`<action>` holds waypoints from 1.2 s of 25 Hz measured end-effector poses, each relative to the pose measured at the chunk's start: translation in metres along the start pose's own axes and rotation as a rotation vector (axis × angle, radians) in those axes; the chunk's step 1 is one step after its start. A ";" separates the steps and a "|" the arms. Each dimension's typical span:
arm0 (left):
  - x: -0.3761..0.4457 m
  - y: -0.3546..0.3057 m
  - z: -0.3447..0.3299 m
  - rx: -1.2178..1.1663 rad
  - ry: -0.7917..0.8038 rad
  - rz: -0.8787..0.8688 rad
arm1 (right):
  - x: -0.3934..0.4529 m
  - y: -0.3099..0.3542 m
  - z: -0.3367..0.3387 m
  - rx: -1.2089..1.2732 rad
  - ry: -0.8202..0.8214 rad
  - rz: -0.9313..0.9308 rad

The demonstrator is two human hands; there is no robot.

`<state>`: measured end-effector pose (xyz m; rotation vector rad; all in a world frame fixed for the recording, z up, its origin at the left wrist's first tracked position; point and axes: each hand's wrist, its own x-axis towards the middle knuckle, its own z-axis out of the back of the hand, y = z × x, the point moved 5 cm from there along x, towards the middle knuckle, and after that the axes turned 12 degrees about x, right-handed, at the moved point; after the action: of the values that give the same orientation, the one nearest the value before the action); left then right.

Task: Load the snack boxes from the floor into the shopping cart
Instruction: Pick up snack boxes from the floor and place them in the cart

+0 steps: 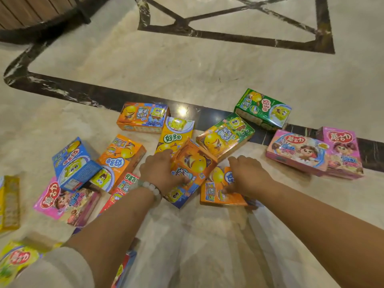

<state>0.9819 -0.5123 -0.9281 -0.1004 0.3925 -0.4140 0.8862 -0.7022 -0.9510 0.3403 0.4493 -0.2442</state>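
Several snack boxes lie scattered on the marble floor (187,65). My left hand (160,173), with a bead bracelet at the wrist, grips a tilted orange box (193,165) raised on its edge. My right hand (247,175) holds a flat orange box (218,190) just to the right of it, fingers curled over its near edge. Around them lie a yellow box (176,134), a green-orange box (226,136), an orange box (143,117), a green box (262,108) and another orange box (120,161). No shopping cart is in view.
Two pink boxes (297,152) lie at the right. A blue box (74,165) and a pink box (66,202) lie at the left, with yellow boxes (9,202) at the left edge. A dark-trimmed wooden base (37,15) stands at the top left.
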 end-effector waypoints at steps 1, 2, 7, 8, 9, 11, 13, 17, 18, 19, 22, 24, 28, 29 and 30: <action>-0.002 -0.002 -0.001 -0.025 0.011 -0.016 | -0.003 -0.004 -0.002 0.007 0.038 -0.032; -0.005 -0.002 -0.003 -0.088 0.038 -0.019 | -0.006 -0.007 -0.005 0.019 0.073 -0.047; -0.016 0.008 0.004 -0.595 0.008 0.128 | -0.022 -0.027 -0.018 0.196 0.201 -0.137; -0.017 0.012 0.009 -0.657 -0.018 0.160 | -0.026 -0.030 -0.020 0.225 0.216 -0.157; -0.017 0.017 0.014 -0.724 -0.033 0.187 | -0.031 -0.030 -0.020 0.241 0.218 -0.166; -0.015 0.024 0.026 -0.875 -0.022 0.213 | -0.038 -0.030 -0.014 0.293 0.218 -0.187; -0.015 0.028 0.048 -0.995 0.013 0.190 | -0.045 -0.029 0.004 0.456 0.203 -0.203; -0.029 0.020 0.140 -1.094 -0.005 0.099 | -0.068 -0.004 0.101 1.111 0.031 -0.141; -0.038 0.016 0.171 -1.121 -0.018 0.088 | -0.078 0.008 0.134 1.290 -0.029 -0.088; -0.048 0.009 0.207 -1.146 -0.028 0.082 | -0.090 0.023 0.175 1.437 -0.089 -0.033; -0.085 -0.014 0.316 -1.194 -0.035 0.057 | -0.132 0.068 0.295 1.587 -0.223 0.073; -0.113 -0.035 0.398 -1.203 -0.015 0.028 | -0.168 0.098 0.377 1.645 -0.256 0.125; -0.178 -0.083 0.560 -1.242 -0.023 -0.054 | -0.256 0.150 0.534 1.653 -0.307 0.256; -0.198 -0.096 0.604 -1.240 -0.039 -0.077 | -0.283 0.159 0.573 1.658 -0.333 0.270; -0.217 -0.107 0.642 -1.238 -0.052 -0.100 | -0.307 0.167 0.608 1.658 -0.353 0.284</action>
<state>1.0104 -0.5102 -0.2431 -1.3359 0.5476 -0.2136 0.9001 -0.7282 -0.2504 1.9291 -0.2669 -0.3471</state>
